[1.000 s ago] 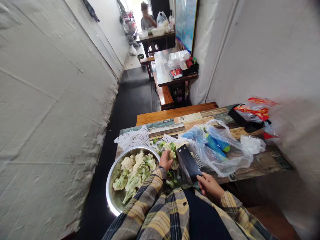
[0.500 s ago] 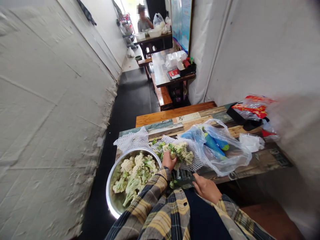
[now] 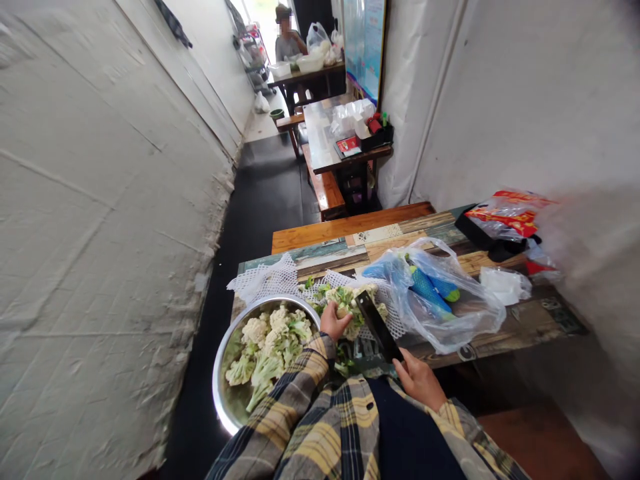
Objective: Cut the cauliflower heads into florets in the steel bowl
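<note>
My left hand (image 3: 335, 321) is closed on a cauliflower (image 3: 356, 299), thumb pointing right along its stem side. The cauliflower lies over white foam netting (image 3: 395, 313) on the table. In my right hand (image 3: 421, 380) is a knife (image 3: 379, 327) with a dark, broad blade. Its blade slants up and left, its tip in front of the cauliflower's right part; whether it touches cannot be told. Left of my hands, a steel bowl (image 3: 218, 383) holds several cut cauliflower florets (image 3: 273, 340). Green leaf scraps (image 3: 344, 360) lie near my body.
A clear plastic bag (image 3: 480, 320) with blue-netted produce (image 3: 425, 288) sits right of the cauliflower. Beyond it are crumpled white tissue (image 3: 505, 285) and a red package (image 3: 510, 212). A bench (image 3: 350, 227) runs behind the table (image 3: 530, 320). A person (image 3: 289, 43) sits at a far table.
The knife blade has come into view, raised across the cauliflower's right side. My right hand has shifted slightly right and down. My left hand moved slightly left, still gripping the cauliflower.
</note>
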Tool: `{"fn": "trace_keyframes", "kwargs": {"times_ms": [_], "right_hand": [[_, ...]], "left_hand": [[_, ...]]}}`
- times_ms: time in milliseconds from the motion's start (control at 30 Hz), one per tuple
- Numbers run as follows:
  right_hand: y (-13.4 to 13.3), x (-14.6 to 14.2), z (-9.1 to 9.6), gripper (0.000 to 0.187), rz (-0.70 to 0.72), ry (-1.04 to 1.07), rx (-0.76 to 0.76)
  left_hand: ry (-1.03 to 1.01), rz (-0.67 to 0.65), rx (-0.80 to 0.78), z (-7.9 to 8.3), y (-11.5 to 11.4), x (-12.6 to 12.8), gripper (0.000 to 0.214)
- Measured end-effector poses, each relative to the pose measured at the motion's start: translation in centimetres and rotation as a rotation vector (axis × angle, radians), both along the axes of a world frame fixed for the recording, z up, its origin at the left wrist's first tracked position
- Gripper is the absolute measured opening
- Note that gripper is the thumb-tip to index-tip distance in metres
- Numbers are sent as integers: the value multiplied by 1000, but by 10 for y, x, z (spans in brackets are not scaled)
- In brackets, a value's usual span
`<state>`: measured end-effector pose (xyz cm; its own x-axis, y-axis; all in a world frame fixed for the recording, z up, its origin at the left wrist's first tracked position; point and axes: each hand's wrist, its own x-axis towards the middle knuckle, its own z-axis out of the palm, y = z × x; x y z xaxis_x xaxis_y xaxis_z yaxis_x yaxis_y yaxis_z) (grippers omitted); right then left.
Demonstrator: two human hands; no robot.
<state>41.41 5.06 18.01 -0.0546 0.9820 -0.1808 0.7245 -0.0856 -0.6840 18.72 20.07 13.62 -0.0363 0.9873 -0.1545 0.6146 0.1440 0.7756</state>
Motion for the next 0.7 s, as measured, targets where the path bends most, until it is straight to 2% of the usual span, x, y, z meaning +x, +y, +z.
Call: {"fn": "trace_keyframes", "kwargs": {"times_ms": [167, 367, 500, 700], "right_hand": [[5, 7, 10, 44, -68, 27, 11], [6, 7, 20, 43, -58, 57, 51], [3, 4, 23, 42, -11, 77, 61], [5, -3, 25, 40, 128, 65, -86]], "left_hand": [[-88, 56, -79, 1, 1, -12, 32], [-113, 84, -59, 1, -5, -12, 36], [-163, 168, -51, -4, -12, -7, 39], [-106, 239, -97, -6, -13, -4, 38]]}}
